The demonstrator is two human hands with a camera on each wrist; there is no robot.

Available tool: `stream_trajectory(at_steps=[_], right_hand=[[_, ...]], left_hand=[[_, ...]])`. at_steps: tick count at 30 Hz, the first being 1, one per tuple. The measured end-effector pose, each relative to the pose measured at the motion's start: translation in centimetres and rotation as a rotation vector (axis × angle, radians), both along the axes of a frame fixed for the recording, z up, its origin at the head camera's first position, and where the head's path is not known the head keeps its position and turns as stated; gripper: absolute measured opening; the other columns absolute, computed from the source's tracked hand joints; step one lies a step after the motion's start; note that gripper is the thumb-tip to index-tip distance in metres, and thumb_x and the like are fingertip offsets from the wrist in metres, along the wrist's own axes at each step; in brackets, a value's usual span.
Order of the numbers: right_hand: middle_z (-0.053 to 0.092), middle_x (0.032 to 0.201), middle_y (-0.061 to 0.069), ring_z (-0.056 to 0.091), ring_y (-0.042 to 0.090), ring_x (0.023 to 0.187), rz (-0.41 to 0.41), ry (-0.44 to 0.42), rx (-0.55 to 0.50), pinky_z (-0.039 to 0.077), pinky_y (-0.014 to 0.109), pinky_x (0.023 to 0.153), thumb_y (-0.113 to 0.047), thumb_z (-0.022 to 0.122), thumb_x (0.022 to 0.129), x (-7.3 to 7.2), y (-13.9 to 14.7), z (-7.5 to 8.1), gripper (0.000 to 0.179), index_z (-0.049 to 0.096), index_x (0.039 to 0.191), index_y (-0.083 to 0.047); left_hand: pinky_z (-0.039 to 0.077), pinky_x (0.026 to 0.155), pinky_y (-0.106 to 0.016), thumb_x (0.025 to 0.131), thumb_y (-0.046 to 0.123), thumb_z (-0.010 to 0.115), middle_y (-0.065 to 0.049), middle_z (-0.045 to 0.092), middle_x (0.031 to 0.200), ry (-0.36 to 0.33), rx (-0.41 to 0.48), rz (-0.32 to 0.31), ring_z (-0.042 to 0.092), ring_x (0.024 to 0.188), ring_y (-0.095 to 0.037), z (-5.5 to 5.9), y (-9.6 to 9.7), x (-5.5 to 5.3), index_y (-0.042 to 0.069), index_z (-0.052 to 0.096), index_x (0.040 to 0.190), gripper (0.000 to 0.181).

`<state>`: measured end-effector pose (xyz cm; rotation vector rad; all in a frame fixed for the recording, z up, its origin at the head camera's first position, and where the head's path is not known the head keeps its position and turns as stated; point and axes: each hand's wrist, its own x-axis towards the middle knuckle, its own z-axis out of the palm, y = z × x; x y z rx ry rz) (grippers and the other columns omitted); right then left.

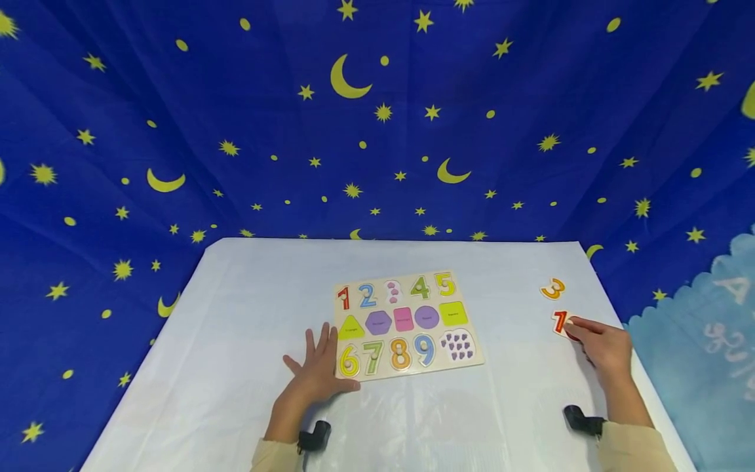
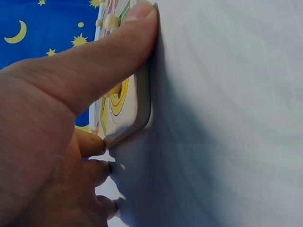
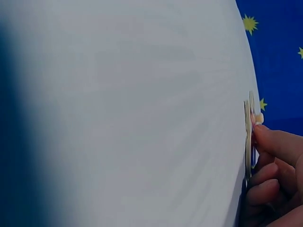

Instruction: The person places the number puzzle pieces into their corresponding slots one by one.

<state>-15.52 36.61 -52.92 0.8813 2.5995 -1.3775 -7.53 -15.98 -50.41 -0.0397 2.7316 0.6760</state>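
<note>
A wooden number puzzle board lies on the table, slightly turned. My left hand is at its lower left corner, fingers spread along the left side. The left thumb lies along the near edge. Over at the right, my right hand pinches a red number piece between thumb and fingers. A 1 shows on it; the rest is covered by the fingers. In the right wrist view the piece appears edge-on at the fingertips. Just beyond lies an orange number 3 piece.
Numbers 1, 2, 4 to 9 sit in the board, with coloured shapes in its middle row. The 3 recess and the lower right recess show printed pictures. A blue star-patterned cloth hangs behind the white table.
</note>
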Motion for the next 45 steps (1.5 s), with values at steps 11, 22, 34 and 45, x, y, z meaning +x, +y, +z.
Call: stream_trajectory(at_steps=[11, 22, 34, 45], right_hand=[[0.055, 0.129, 0.019, 0.050, 0.023, 0.092, 0.053, 0.017, -0.013, 0.043, 0.020, 0.049, -0.044, 0.066, 0.089, 0.1, -1.2, 0.3, 0.056, 0.061, 0.130, -0.006], [0.060, 0.101, 0.012, 0.052, 0.012, 0.062, 0.207, 0.059, 0.037, 0.043, 0.027, 0.047, -0.043, 0.070, 0.085, -0.1, -2.5, 0.6, 0.055, 0.065, 0.124, -0.004], [0.060, 0.109, 0.016, 0.053, 0.015, 0.068, 0.276, 0.071, 0.052, 0.043, 0.027, 0.050, -0.042, 0.070, 0.087, 0.2, -4.2, 0.8, 0.053, 0.066, 0.122, -0.002], [0.062, 0.114, 0.019, 0.057, 0.021, 0.078, 0.317, 0.079, 0.060, 0.046, 0.028, 0.053, -0.043, 0.069, 0.087, 0.3, -5.0, 0.6, 0.051, 0.067, 0.119, -0.004]], left_hand=[[-0.012, 0.088, -0.081, 0.064, 0.047, 0.084, -0.015, 0.002, 0.160, 0.007, 0.005, 0.008, -0.013, 0.141, -0.042, -0.1, 0.1, 0.2, 0.007, 0.013, 0.154, 0.122], [-0.012, 0.088, -0.080, 0.065, 0.046, 0.084, -0.014, 0.001, 0.160, 0.007, 0.005, 0.007, -0.014, 0.141, -0.042, -0.1, 0.1, 0.0, 0.008, 0.012, 0.155, 0.122], [-0.012, 0.088, -0.080, 0.065, 0.045, 0.085, -0.014, 0.001, 0.160, 0.008, 0.006, 0.006, -0.014, 0.141, -0.042, -0.1, 0.1, -0.1, 0.009, 0.010, 0.155, 0.122], [-0.012, 0.088, -0.080, 0.065, 0.046, 0.085, -0.013, 0.000, 0.160, 0.003, -0.001, 0.005, -0.015, 0.141, -0.041, -0.4, 0.0, 0.0, 0.010, 0.009, 0.155, 0.123]])
